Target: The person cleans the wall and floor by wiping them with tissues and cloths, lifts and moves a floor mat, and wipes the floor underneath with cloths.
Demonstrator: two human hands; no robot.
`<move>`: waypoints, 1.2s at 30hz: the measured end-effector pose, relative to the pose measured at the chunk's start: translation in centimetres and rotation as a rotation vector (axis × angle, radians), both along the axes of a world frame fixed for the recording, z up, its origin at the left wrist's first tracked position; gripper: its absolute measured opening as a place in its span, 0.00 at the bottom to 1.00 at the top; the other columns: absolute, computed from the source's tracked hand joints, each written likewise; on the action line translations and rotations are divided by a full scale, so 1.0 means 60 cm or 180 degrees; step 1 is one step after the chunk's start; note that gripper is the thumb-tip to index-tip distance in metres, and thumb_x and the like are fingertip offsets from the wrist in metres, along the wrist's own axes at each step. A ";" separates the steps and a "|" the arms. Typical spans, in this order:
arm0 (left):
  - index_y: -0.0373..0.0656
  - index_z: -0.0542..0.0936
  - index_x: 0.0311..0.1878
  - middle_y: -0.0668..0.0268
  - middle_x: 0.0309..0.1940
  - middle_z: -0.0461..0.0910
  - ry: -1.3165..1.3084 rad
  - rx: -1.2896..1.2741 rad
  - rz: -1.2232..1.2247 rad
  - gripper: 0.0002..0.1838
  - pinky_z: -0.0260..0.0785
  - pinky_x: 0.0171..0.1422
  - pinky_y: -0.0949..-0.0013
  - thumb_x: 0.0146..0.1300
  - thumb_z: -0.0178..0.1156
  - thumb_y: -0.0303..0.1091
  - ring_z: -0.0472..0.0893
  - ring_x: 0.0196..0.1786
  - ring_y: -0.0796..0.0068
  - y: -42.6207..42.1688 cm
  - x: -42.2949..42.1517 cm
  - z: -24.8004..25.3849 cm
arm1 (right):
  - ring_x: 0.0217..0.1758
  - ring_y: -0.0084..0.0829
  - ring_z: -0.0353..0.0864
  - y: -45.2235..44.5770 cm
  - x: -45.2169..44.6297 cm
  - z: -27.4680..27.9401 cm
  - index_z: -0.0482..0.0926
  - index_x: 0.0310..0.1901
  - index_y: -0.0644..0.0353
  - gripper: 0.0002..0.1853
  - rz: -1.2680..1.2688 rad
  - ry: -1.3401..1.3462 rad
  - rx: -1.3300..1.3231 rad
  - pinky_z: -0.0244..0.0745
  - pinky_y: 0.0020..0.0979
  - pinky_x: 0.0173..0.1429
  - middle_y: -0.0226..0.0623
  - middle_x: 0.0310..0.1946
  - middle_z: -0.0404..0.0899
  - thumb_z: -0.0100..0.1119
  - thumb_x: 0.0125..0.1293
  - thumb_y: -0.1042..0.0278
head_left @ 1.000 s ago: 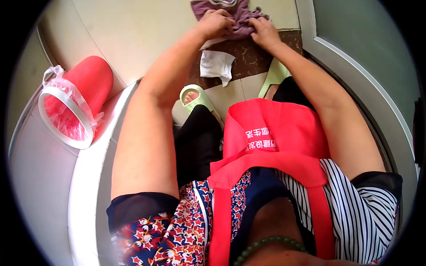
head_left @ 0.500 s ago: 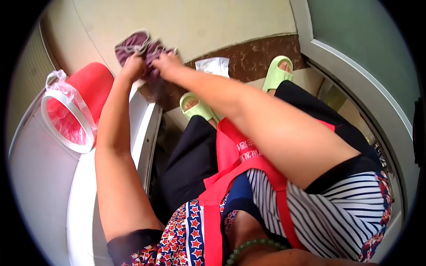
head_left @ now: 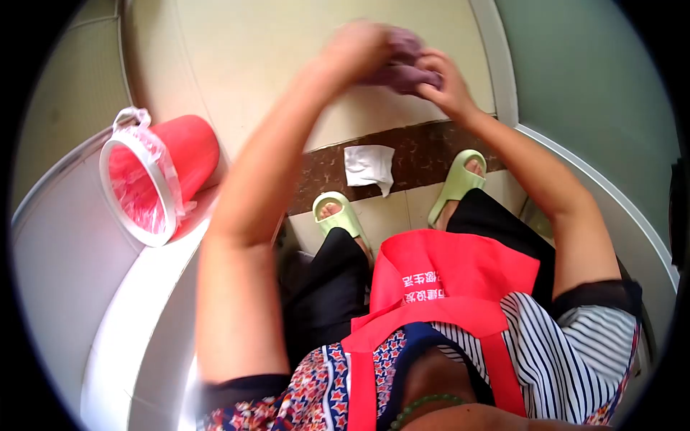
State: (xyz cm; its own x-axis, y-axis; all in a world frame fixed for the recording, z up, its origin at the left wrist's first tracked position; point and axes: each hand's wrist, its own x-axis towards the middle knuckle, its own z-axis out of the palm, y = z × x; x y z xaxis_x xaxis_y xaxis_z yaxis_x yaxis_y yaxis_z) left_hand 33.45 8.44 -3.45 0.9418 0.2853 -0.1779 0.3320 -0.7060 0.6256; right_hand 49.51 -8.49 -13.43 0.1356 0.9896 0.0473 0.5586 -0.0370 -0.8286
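A bunched purple cloth [head_left: 404,72] is held up between my two hands, over the pale floor at the top of the view. My left hand [head_left: 361,52], blurred by motion, is closed around the cloth's left side. Thumb and fingers of my right hand [head_left: 447,80] pinch its right end. Part of the cloth is hidden behind my left hand.
A red bin [head_left: 192,154] with a white rim and clear liner lies tipped on a white ledge [head_left: 136,316] at left. A white sheet [head_left: 369,165] lies on the brown marbled strip [head_left: 424,140], near my green slippers [head_left: 336,213]. A framed greenish panel [head_left: 575,79] stands at right.
Both hands have moved right with the purple cloth, and my right hand now grips its right end. The cloth is more bunched. The view has shifted, showing the white sheet fully.
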 end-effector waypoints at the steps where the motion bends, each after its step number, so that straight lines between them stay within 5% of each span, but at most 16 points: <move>1: 0.42 0.82 0.36 0.51 0.32 0.81 0.0412 -0.0053 0.0066 0.12 0.72 0.42 0.56 0.58 0.58 0.41 0.80 0.37 0.52 -0.023 0.054 -0.084 | 0.59 0.44 0.69 -0.045 0.028 -0.024 0.74 0.44 0.58 0.21 -0.0040 -0.0469 -0.0467 0.64 0.39 0.61 0.43 0.57 0.68 0.64 0.50 0.58; 2: 0.47 0.82 0.41 0.52 0.46 0.78 -0.0742 0.0229 -0.0149 0.12 0.71 0.51 0.57 0.56 0.59 0.42 0.78 0.46 0.52 -0.057 0.083 -0.149 | 0.61 0.46 0.66 -0.082 0.046 -0.040 0.72 0.46 0.57 0.23 -0.0081 -0.0953 -0.0929 0.61 0.42 0.63 0.42 0.62 0.64 0.65 0.51 0.55; 4: 0.62 0.75 0.55 0.64 0.60 0.67 0.0077 0.0063 0.0254 0.19 0.56 0.62 0.44 0.60 0.55 0.48 0.59 0.64 0.53 -0.123 0.131 -0.204 | 0.66 0.47 0.61 -0.112 0.060 -0.046 0.68 0.53 0.55 0.31 -0.0338 -0.1871 -0.1651 0.54 0.51 0.66 0.39 0.70 0.53 0.66 0.51 0.47; 5: 0.69 0.71 0.62 0.70 0.68 0.61 0.0498 0.0014 0.0439 0.23 0.48 0.68 0.38 0.62 0.52 0.51 0.49 0.73 0.53 -0.157 0.154 -0.229 | 0.70 0.51 0.54 -0.120 0.061 -0.071 0.59 0.64 0.52 0.38 -0.0433 -0.1836 -0.1347 0.47 0.56 0.68 0.37 0.73 0.47 0.63 0.54 0.47; 9: 0.66 0.68 0.65 0.71 0.71 0.56 0.0147 0.0799 0.0635 0.25 0.43 0.72 0.46 0.62 0.52 0.47 0.50 0.74 0.53 -0.190 0.124 -0.315 | 0.71 0.61 0.46 -0.121 0.009 -0.144 0.42 0.73 0.49 0.42 -0.0508 -0.1770 -0.1502 0.41 0.58 0.70 0.37 0.74 0.44 0.54 0.63 0.51; 13: 0.76 0.69 0.63 0.77 0.69 0.61 0.0014 0.1327 0.0381 0.23 0.44 0.73 0.53 0.64 0.47 0.43 0.52 0.74 0.60 -0.138 0.098 -0.313 | 0.72 0.57 0.46 -0.079 -0.065 -0.177 0.44 0.73 0.51 0.40 -0.1244 -0.2151 -0.1391 0.35 0.59 0.70 0.37 0.74 0.43 0.45 0.65 0.42; 17: 0.79 0.63 0.66 0.76 0.72 0.56 0.0511 0.1416 0.0305 0.28 0.44 0.73 0.54 0.62 0.49 0.44 0.48 0.75 0.59 -0.071 0.083 -0.317 | 0.73 0.57 0.45 -0.002 -0.099 -0.196 0.45 0.72 0.52 0.41 -0.1412 -0.1972 -0.1193 0.35 0.61 0.69 0.38 0.74 0.42 0.40 0.65 0.37; 18: 0.81 0.61 0.67 0.79 0.74 0.50 0.0761 0.1255 0.0375 0.29 0.37 0.76 0.54 0.62 0.51 0.49 0.43 0.77 0.61 -0.049 0.073 -0.308 | 0.73 0.57 0.44 0.021 -0.105 -0.200 0.45 0.72 0.54 0.41 -0.1324 -0.1953 -0.1128 0.34 0.60 0.70 0.38 0.74 0.41 0.40 0.65 0.38; 22: 0.71 0.65 0.65 0.66 0.70 0.56 0.0587 0.1251 0.0889 0.31 0.50 0.72 0.51 0.56 0.59 0.45 0.53 0.71 0.51 0.044 -0.018 -0.281 | 0.74 0.56 0.43 0.138 -0.141 -0.210 0.46 0.72 0.56 0.38 -0.0646 -0.1984 -0.0884 0.32 0.59 0.71 0.37 0.75 0.40 0.42 0.66 0.45; 23: 0.68 0.59 0.70 0.66 0.74 0.48 0.0795 0.0955 0.1096 0.30 0.43 0.74 0.47 0.64 0.48 0.49 0.44 0.75 0.49 0.076 -0.026 -0.338 | 0.74 0.56 0.42 0.167 -0.153 -0.213 0.44 0.73 0.53 0.38 -0.0509 -0.1923 -0.0812 0.32 0.59 0.72 0.36 0.75 0.37 0.43 0.65 0.51; 25: 0.67 0.53 0.72 0.61 0.75 0.45 0.1560 0.0778 0.1247 0.36 0.42 0.75 0.51 0.61 0.53 0.48 0.43 0.76 0.49 0.115 -0.080 -0.252 | 0.74 0.48 0.45 0.231 -0.189 -0.220 0.49 0.72 0.51 0.35 -0.0162 -0.2276 -0.0736 0.38 0.55 0.72 0.31 0.75 0.42 0.46 0.64 0.55; 26: 0.67 0.50 0.73 0.60 0.75 0.44 0.1748 0.0766 0.1431 0.38 0.42 0.75 0.51 0.60 0.54 0.50 0.42 0.76 0.49 0.132 -0.107 -0.254 | 0.74 0.50 0.46 0.268 -0.220 -0.166 0.51 0.71 0.56 0.36 0.0047 -0.1900 -0.1017 0.39 0.53 0.73 0.43 0.73 0.44 0.47 0.62 0.58; 27: 0.68 0.49 0.73 0.60 0.75 0.44 0.1878 0.0712 0.1594 0.39 0.42 0.75 0.52 0.61 0.53 0.51 0.42 0.76 0.49 0.147 -0.137 -0.253 | 0.76 0.49 0.39 0.292 -0.238 -0.189 0.46 0.72 0.57 0.40 0.0388 -0.1855 -0.0988 0.32 0.55 0.74 0.39 0.75 0.36 0.49 0.60 0.54; 30: 0.68 0.47 0.73 0.59 0.75 0.43 0.2110 0.0666 0.2137 0.35 0.44 0.74 0.51 0.64 0.47 0.55 0.43 0.75 0.48 0.181 -0.235 -0.282 | 0.76 0.47 0.40 0.361 -0.314 -0.136 0.48 0.72 0.55 0.39 0.1046 -0.1677 -0.1195 0.35 0.53 0.74 0.37 0.75 0.40 0.49 0.62 0.53; 36: 0.65 0.51 0.72 0.65 0.76 0.36 0.2259 0.0330 0.2833 0.36 0.41 0.75 0.45 0.62 0.50 0.50 0.38 0.75 0.46 0.198 -0.390 -0.285 | 0.77 0.43 0.39 0.389 -0.449 -0.118 0.49 0.72 0.54 0.38 0.1628 -0.1322 -0.1095 0.33 0.51 0.75 0.34 0.74 0.43 0.50 0.62 0.53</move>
State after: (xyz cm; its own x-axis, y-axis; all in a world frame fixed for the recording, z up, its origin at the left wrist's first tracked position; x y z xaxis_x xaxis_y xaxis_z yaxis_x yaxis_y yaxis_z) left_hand 10.05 20.33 -20.55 0.0947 0.8454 -0.5256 0.9955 -0.0806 0.0496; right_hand 22.56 14.86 -20.49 -0.3075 0.8926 -0.3297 0.8404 0.0923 -0.5340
